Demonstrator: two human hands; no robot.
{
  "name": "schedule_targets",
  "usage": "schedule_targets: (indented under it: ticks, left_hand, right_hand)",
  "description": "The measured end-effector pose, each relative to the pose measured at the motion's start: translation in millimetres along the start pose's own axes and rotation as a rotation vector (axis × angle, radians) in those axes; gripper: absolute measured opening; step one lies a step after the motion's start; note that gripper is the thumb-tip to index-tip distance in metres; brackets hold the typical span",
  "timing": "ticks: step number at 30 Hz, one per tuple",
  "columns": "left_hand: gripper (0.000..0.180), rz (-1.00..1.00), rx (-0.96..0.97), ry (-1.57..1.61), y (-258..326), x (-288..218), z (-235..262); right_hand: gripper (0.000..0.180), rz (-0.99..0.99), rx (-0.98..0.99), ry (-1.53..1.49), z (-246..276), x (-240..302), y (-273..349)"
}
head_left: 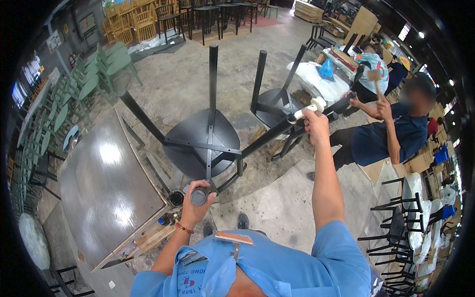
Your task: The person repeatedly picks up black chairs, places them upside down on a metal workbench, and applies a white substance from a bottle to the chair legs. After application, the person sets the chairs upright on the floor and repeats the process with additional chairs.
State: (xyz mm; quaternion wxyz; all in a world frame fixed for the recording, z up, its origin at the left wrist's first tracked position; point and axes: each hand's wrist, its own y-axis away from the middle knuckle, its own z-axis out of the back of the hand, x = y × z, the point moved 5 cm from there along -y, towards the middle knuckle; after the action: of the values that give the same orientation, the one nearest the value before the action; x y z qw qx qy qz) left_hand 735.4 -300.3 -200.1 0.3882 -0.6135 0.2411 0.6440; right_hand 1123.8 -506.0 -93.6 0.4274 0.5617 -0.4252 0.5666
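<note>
A black chair [190,131] is upside down in front of me, its legs pointing up and a metal cross brace [193,144] over the seat's underside. My left hand [196,200] is wrapped round the chair's near leg, just below its blunt end [199,197]. Over on the right, my right hand [317,126] is closed on a white, round-headed piece [314,105], held at the tip of another leg [264,140]. Its exact kind is unclear, and I cannot tell whether it touches the leg.
A second upturned black chair [267,106] stands just beyond. At right a co-worker [391,126] raises a mallet [375,76]. A shiny tabletop [111,183] is close on my left. Green chairs [106,67] line the left side; black chairs [398,227] fill the lower right.
</note>
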Motion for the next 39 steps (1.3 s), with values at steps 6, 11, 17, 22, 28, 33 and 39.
schedule_targets:
  ticks: [6, 11, 17, 22, 28, 33, 39]
  left_hand:
    - [0.036, 0.048, 0.010, 0.008, 2, -7, 0]
    - [0.035, 0.035, 0.007, -0.002, 2, -1, 0]
    - [0.035, 0.024, 0.003, 0.006, -1, -5, -1]
    - [0.035, 0.035, -0.002, -0.005, 0, -6, 0]
    - [0.035, 0.015, -0.010, -0.025, 0, -7, -3]
    - [0.035, 0.008, -0.006, -0.030, 1, -5, -1]
    - [0.034, 0.018, -0.024, -0.046, 0, -2, 1]
  right_hand:
    - [0.018, -0.055, 0.029, 0.051, 5, -2, 6]
    - [0.019, -0.018, -0.025, 0.036, 2, 0, 9]
    - [0.025, 0.016, -0.072, -0.016, 14, -1, 4]
    - [0.018, -0.021, -0.007, 0.095, -2, -5, 5]
    - [0.018, -0.030, -0.013, 0.121, 8, 6, 5]
    - [0.020, -0.027, -0.032, 0.210, 12, 5, 9]
    - [0.019, 0.012, -0.059, 0.153, 9, 2, 5]
